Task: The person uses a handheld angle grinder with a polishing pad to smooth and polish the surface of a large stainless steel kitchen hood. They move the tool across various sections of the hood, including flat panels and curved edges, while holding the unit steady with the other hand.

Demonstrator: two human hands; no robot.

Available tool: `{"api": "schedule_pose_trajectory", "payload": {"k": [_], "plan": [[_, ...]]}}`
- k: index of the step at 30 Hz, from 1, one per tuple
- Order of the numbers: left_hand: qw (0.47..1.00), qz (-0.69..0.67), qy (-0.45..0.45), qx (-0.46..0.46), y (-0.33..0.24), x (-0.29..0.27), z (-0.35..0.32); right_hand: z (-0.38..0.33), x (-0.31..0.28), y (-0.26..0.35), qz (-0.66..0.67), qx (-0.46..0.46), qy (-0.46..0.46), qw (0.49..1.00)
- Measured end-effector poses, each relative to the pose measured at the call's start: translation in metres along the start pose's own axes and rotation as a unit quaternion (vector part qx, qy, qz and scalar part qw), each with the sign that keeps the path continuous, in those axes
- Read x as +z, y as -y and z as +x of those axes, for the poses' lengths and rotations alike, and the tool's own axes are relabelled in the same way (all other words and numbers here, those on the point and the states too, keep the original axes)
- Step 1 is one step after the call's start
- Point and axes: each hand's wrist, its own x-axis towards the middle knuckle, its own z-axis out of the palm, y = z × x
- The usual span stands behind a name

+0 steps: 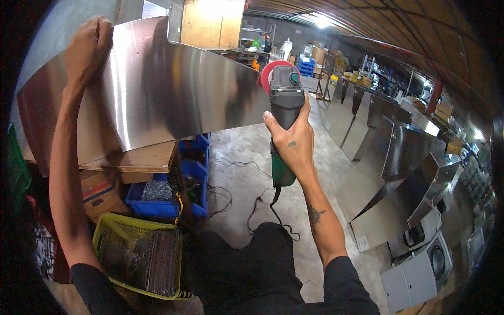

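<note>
A large shiny sheet-metal panel (173, 89) spans the upper left, its near side over a wooden board (142, 157). My left hand (90, 50) is closed over the panel's upper edge at the far left. In my right hand (295, 139) is a green and black angle grinder (286, 107), gripped around its body with the thumb on the near side. The grinder's red disc (270, 73) is at the panel's right end; whether it touches the edge I cannot tell. A black cord (275, 202) hangs from the grinder's lower end.
Below the board stand blue bins (194, 170) and a cardboard box (98, 195). A yellow-green basket (113, 223) holding stacked dark pieces is by my legs. Cables (228, 197) lie on the concrete floor (241, 142). Several bent metal panels (409, 147) stand at the right, near a grey case (409, 281).
</note>
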Motion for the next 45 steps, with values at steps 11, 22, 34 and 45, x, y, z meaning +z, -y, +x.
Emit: {"api": "schedule_pose_trajectory", "payload": {"k": [11, 22, 34, 45], "plan": [[0.999, 0.016, -0.026, -0.011, -0.01, 0.003, -0.007, 0.001, 0.018, 0.019, 0.008, -0.059, -0.013, 0.998], [1.0, -0.007, 0.002, -0.007, -0.022, -0.007, -0.005, 0.006, 0.029, 0.048, 0.016, -0.107, -0.013, 0.994], [0.999, -0.007, -0.045, -0.009, -0.022, -0.003, -0.007, 0.002, 0.037, 0.081, 0.024, -0.102, 0.029, 0.994], [1.0, 0.004, -0.031, 0.0, -0.025, -0.008, -0.008, 0.004, 0.048, 0.109, 0.023, -0.137, 0.041, 0.989]]}}
